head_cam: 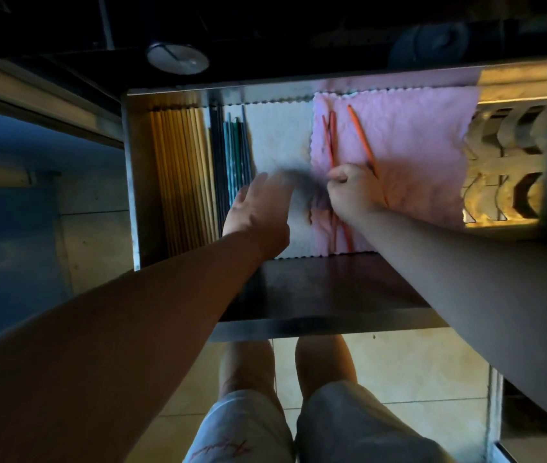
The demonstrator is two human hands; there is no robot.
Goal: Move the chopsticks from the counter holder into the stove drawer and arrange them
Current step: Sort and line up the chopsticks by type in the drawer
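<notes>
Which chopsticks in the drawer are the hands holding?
The orange chopsticks on the pink cloth, gripped by the right hand; the wooden row and dark set farther left are not gripped.

red script on shorts [245,426], illegible

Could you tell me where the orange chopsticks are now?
Head view: orange chopsticks in the drawer, on the pink cloth right of centre, gripped by the right hand.

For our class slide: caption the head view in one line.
In the drawer, the right hand grips orange chopsticks on a pink cloth; the left hand hovers open.
</notes>
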